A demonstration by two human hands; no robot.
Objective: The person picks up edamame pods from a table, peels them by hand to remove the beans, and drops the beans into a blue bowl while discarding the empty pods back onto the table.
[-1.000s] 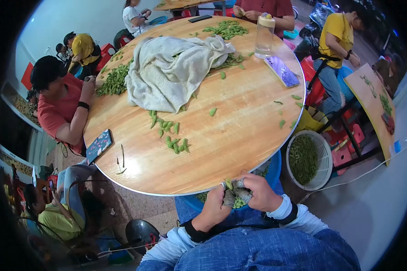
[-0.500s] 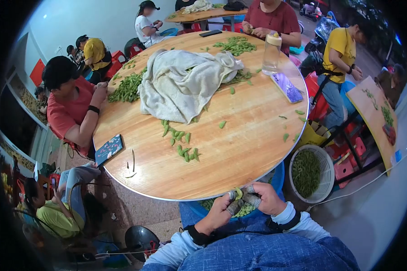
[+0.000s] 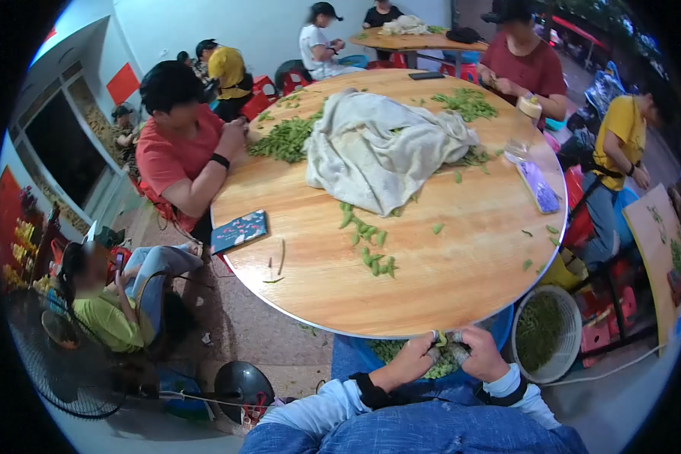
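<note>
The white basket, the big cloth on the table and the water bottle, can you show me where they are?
White basket (image 3: 571, 349), head view, on its right rim, bare of pods.
Big cloth (image 3: 378, 151), head view, on the middle of the crumpled heap.
Water bottle (image 3: 522, 130), head view, on its clear body below the cap.

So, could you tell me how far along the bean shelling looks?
Done: the white basket beside the table holds green pods. In hand: left hand and right hand work one pod over the blue tub. Left: pods on the table, more under the cloth.
</note>
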